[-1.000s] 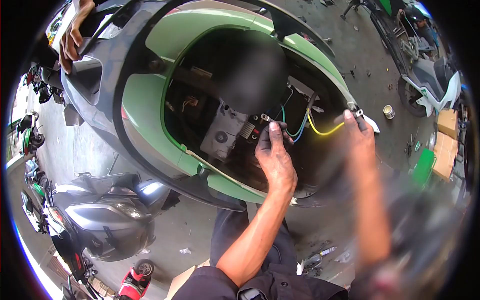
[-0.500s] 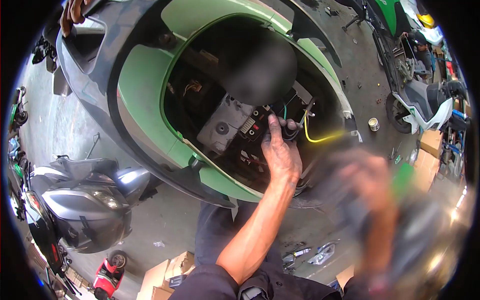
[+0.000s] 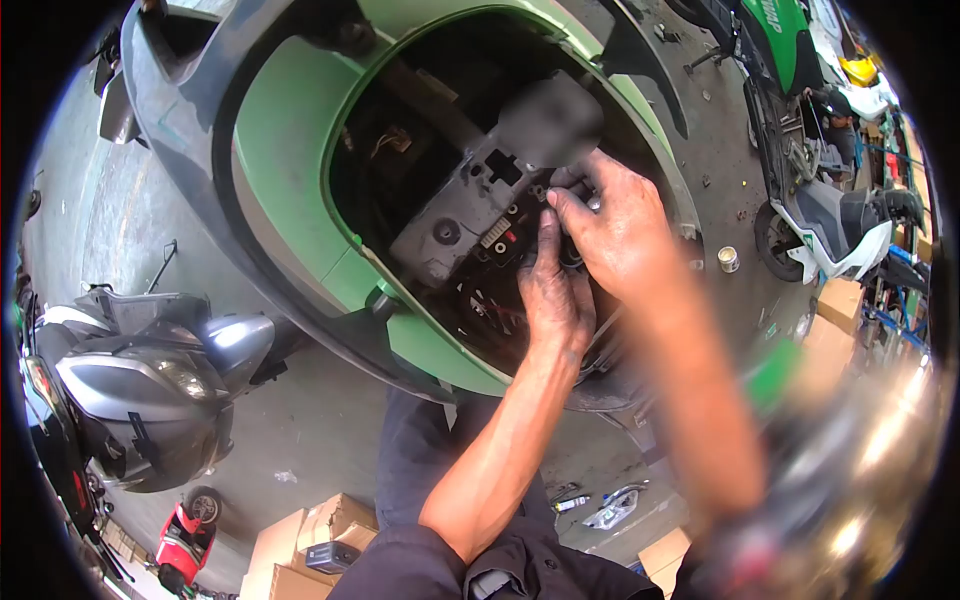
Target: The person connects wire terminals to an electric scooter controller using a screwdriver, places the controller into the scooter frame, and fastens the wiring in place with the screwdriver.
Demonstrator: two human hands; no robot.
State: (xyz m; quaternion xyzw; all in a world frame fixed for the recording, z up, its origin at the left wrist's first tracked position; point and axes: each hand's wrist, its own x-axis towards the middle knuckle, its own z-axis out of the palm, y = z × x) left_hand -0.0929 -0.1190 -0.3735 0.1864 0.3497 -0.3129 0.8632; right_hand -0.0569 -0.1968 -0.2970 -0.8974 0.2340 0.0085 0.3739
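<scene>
Both hands work inside the oval opening of a green body shell (image 3: 290, 200) with a dark outer frame. My left hand (image 3: 552, 290) is closed at a black part with a white connector (image 3: 495, 233) and a small red piece beside it; what its fingers pinch is too small to name. Directly beside it, my right hand (image 3: 620, 215) pinches something hidden between thumb and fingers, close to the left fingertips. A grey metal bracket (image 3: 455, 220) runs diagonally to the left of the hands. Loose wires (image 3: 393, 140) lie deeper in the dark cavity.
A silver-grey scooter front (image 3: 150, 390) stands at the left, a small red vehicle (image 3: 187, 545) below it. Cardboard boxes (image 3: 290, 540) lie at the bottom. Another scooter (image 3: 840, 225), a tin (image 3: 728, 260) and a person (image 3: 838, 125) are at the right.
My right hand has come from the right side of the opening to beside my left hand. The yellow wire no longer shows. The view has shifted, and the other person's hand at the upper left has left it.
</scene>
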